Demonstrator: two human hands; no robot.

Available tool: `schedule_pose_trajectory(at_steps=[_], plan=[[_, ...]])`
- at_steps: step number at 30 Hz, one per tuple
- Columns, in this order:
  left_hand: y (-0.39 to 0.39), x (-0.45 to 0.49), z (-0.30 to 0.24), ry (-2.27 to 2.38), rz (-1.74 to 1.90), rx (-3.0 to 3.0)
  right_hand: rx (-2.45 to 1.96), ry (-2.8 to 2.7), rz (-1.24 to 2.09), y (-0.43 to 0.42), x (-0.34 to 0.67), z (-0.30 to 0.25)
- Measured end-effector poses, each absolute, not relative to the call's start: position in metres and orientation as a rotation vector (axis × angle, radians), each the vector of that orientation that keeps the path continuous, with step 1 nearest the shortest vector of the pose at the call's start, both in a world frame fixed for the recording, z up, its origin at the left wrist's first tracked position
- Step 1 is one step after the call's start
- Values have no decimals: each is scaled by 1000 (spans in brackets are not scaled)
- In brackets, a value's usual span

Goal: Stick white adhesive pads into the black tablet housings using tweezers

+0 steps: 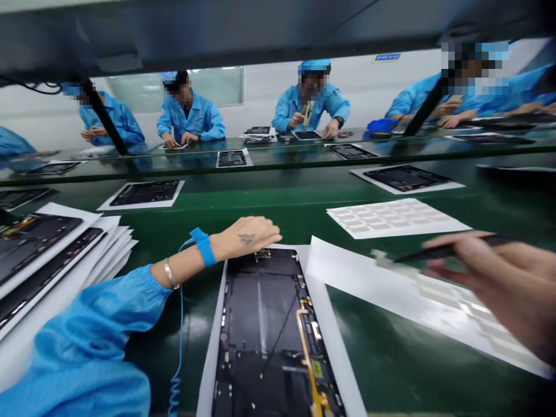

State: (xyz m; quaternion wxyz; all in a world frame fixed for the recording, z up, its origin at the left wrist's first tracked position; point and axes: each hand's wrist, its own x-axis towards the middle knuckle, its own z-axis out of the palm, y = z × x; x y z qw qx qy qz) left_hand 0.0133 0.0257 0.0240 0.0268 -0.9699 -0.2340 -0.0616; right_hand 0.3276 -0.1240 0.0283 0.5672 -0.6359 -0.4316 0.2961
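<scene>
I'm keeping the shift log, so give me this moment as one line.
left hand: at top end of device | right hand: holding black tool over white strip | device: on white paper

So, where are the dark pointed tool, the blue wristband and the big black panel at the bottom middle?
Dark pointed tool [428, 253]: head view, on its shaft.
Blue wristband [204, 247]: head view, middle of the band.
Big black panel [245, 324]: head view, on its inner surface.
</scene>
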Motion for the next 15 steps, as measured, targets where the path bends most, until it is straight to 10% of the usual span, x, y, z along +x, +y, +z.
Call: schedule_pose_trajectory(at_steps=[15], plan=[[20, -26, -23, -500, -574, -3229, -1409, -1289, 1213, -26, 211, -3]])
